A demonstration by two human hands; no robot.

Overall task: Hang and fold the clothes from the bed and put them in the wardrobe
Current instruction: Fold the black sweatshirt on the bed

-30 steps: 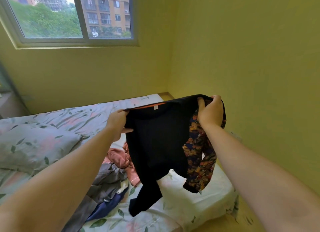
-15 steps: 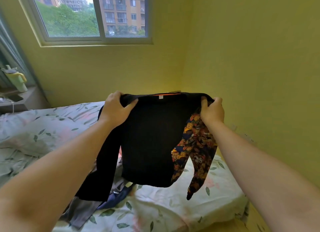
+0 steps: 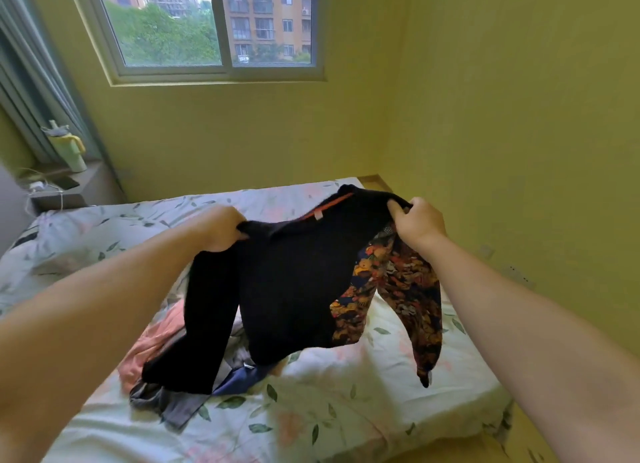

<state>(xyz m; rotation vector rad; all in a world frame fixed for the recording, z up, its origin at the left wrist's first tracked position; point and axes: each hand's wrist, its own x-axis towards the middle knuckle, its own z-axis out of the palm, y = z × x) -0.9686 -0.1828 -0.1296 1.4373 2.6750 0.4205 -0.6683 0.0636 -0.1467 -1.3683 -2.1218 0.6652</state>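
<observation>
Fingers curled tight on both hands: left hand (image 3: pixel 221 229) and right hand (image 3: pixel 419 223) each grip one shoulder of one black sweater (image 3: pixel 291 282), held above the bed (image 3: pixel 346 410). On the bed beneath it, three heaped items: pink garment (image 3: pixel 152 341), grey garment (image 3: pixel 173 403), navy garment (image 3: pixel 239 379).

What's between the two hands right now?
In the head view, the black top spans from left hand to right hand, its orange-trimmed collar midway; each grips a shoulder.

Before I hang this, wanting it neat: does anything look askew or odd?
The black top hangs tilted: the right hand holds its shoulder higher than the left hand. Its floral sleeve mismatches its black sleeve. Crumpled clothes lie on the bed.
</observation>
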